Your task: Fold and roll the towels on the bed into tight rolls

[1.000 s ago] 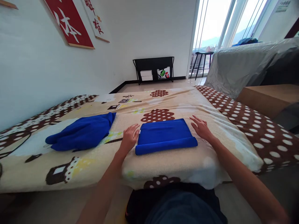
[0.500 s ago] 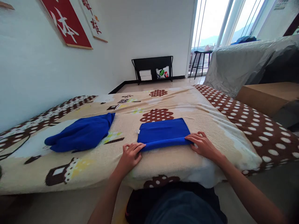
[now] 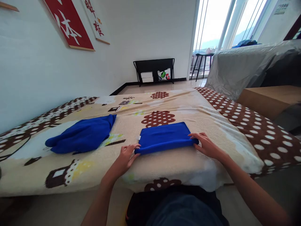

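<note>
A blue cloth (image 3: 164, 135), folded into a rectangle with its near edge rolled, lies on the patterned blanket (image 3: 164, 166) in front of me. A small white tag shows at its left side. My left hand (image 3: 127, 156) pinches the left end of the roll between thumb and fingers. At the opposite end, my right hand (image 3: 205, 144) grips the roll the same way, fingertips on top and thumb beneath. Further left on the blanket rests a second blue cloth (image 3: 81, 135), loosely heaped and touched by neither hand.
Brown polka-dot bedding (image 3: 265, 138) runs along the right side of the bed. Beyond it stand a cardboard box (image 3: 265, 99) and a plastic-covered piece of furniture (image 3: 237, 69). A black rack (image 3: 154, 69) and a stool (image 3: 202, 64) are at the back.
Both hands have moved apart, the left one leftward and toward me, the right one slightly right. The rolled edge between them now looks longer, its ends sticking out past the folded part.
</note>
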The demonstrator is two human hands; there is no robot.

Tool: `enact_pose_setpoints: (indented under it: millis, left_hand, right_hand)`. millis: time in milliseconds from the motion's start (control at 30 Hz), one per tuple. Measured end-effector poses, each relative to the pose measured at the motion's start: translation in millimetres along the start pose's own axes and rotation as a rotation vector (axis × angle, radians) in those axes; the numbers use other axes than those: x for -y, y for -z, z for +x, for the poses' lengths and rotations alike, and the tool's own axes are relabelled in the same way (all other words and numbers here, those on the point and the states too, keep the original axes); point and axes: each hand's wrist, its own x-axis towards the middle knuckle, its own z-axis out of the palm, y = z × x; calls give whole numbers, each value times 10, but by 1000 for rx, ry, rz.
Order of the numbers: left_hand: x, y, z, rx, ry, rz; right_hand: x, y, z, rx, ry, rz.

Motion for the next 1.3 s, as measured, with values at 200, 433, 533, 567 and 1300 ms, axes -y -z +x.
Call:
enact_pose_setpoints:
  millis: [200, 433, 533, 567, 1300]
  left_hand:
    - [-104, 98, -50, 95, 14, -23]
    - [-655, -136, 318, -44, 0, 289]
    - [-1008, -361, 508, 46, -173, 249]
    - [-1082, -432, 540, 63, -201, 233]
    - [-677, -308, 376, -59, 42, 338]
  right_hand:
    - [66, 45, -20, 40, -19, -14]
    - [460, -364, 267, -75, -40, -418]
    - [727, -569, 339, -9, 117, -347]
    - [772, -606, 337, 14, 152, -317]
    - [465, -365, 219, -117, -73, -559]
